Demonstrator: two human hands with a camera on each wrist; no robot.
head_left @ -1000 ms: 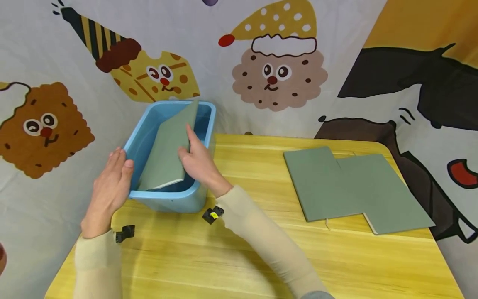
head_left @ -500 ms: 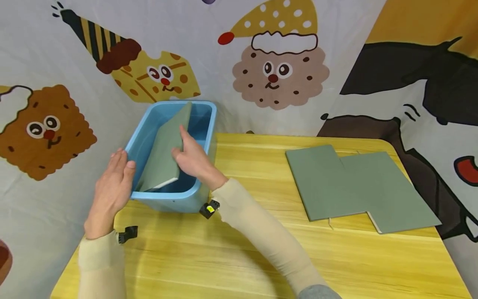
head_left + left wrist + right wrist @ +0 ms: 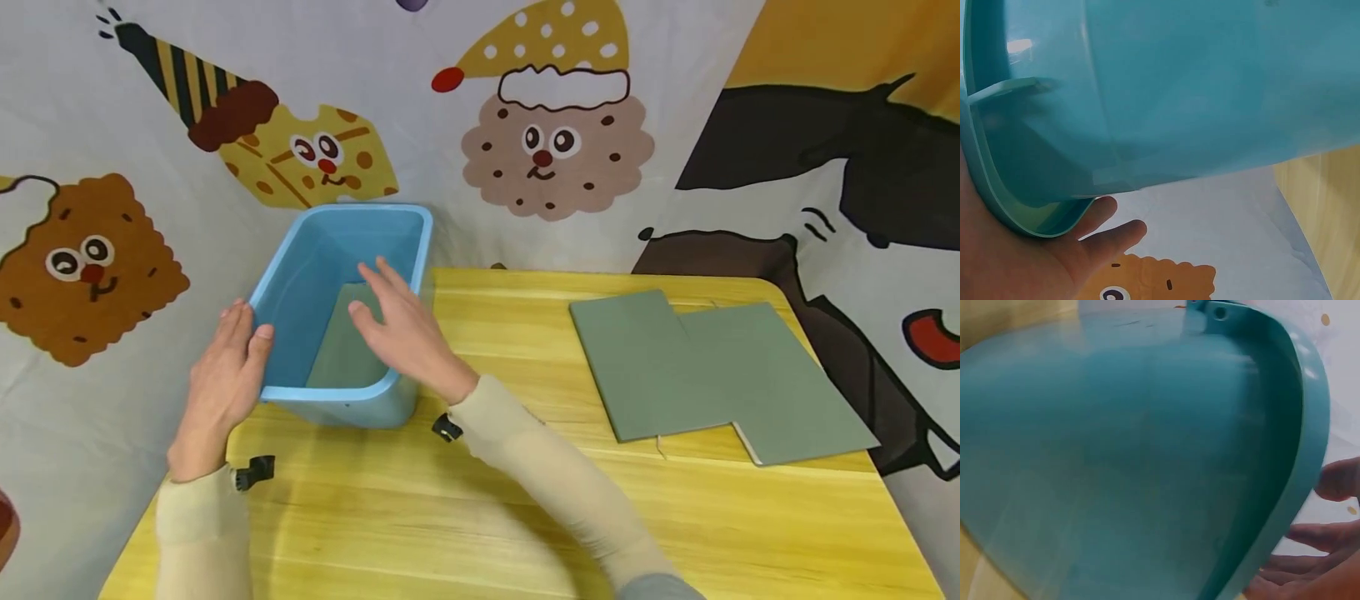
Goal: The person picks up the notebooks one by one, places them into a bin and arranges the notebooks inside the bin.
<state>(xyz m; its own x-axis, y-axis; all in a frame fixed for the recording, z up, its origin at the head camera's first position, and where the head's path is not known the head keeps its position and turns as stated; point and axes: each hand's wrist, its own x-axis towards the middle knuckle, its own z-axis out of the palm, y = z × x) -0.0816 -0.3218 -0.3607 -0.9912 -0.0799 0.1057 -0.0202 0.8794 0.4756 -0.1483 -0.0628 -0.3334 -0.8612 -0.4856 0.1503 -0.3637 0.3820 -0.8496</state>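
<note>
A blue plastic bin (image 3: 300,250) stands at the table's left. On its floor lies a notebook (image 3: 348,342) with a grey-green cover, partly hidden by my right hand and the rim. My right hand (image 3: 408,333) hovers over the bin's right side, fingers extended, holding nothing. In the right wrist view, the fingers (image 3: 1319,536) show beyond the bin's rim. My left hand (image 3: 225,375) rests against the left rim with its fingers fairly straight. The left wrist view shows that hand's palm at the bin's rim (image 3: 997,206), fingertips (image 3: 1129,232) reaching past it.
Two more grey-green notebooks (image 3: 630,367) lie overlapping on the right of the yellow wooden table (image 3: 480,500); thin ribbons stick out from them. A printed cartoon cloth (image 3: 420,150) hangs behind the table, close to the bin's back.
My right hand has let go of the notebook, which dropped from a tilted stance to the bin's floor. The right hand's fingers have spread. My left hand stays at the rim.
</note>
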